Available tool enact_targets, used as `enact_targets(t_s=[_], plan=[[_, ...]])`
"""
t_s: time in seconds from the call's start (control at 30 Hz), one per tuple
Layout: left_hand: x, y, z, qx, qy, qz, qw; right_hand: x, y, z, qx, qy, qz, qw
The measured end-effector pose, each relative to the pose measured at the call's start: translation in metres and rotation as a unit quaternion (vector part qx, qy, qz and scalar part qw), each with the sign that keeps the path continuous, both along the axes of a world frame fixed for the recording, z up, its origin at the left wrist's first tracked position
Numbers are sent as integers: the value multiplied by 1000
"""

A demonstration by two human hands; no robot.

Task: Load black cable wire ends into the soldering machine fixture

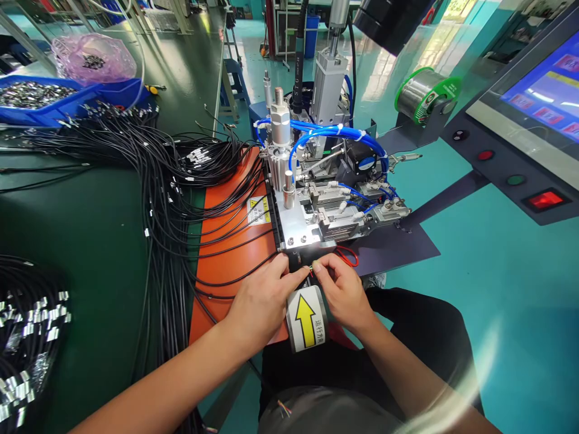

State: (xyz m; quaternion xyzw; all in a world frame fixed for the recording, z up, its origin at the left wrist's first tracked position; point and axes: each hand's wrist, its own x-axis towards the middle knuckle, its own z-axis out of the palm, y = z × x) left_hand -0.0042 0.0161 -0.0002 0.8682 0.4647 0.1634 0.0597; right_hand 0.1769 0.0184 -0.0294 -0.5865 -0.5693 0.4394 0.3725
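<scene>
Just below centre, the bare left hand (pixel 262 292) and bare right hand (pixel 342 292) are pinching tiny multicoloured wire ends (pixel 311 270), which are lying between them, long axis unclear; beyond, a silver metal machine (pixel 328 196) is standing.

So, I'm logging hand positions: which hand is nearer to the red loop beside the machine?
The right hand: it sits just below the red loop in the picture. The left hand is farther off, to the loop's left.
</scene>
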Motion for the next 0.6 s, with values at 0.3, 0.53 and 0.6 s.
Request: enact_targets(t_s=[0.3, 0.53, 0.6], plan=[[1, 1, 0, 11, -8, -3, 1000, -1, -1, -1, 27, -3, -3, 1000], [0, 1, -1, 4, -12, -12, 1000, 1, -1, -2, 19, -11, 1, 1000], [0, 1, 0, -1, -16, -15, 1000, 2, -1, -2, 13, -12, 4, 1000]])
